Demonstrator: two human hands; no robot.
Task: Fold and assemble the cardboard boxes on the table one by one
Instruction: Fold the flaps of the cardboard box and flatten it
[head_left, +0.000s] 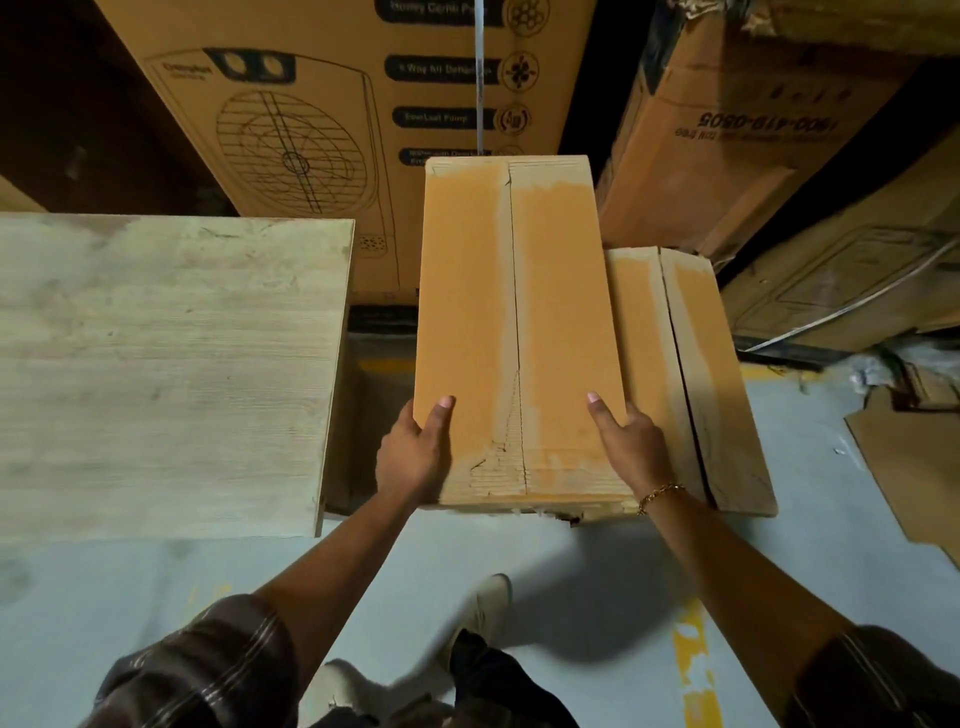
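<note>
Big cartons (322, 104) are looming behind the surface (171, 364). Right of it, the left hand (410, 452) and right hand (631, 441) are gripping a closed box (514, 322) by its sides, just beside a second box (696, 374). Guessing two are done; any others aren't showing.

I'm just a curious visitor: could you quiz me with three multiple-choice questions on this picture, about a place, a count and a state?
1. Where is the held box relative to the wooden table?
A) on it
B) right of it
C) under it

2. How many hands grip the box?
A) none
B) one
C) two

3. The box's top flaps are:
A) closed flat
B) standing open
C) torn off

Answers:
1 B, the box is past the table's right edge.
2 C, the left hand and the right hand each grip a near corner.
3 A, the flaps meet along a middle seam.
</note>
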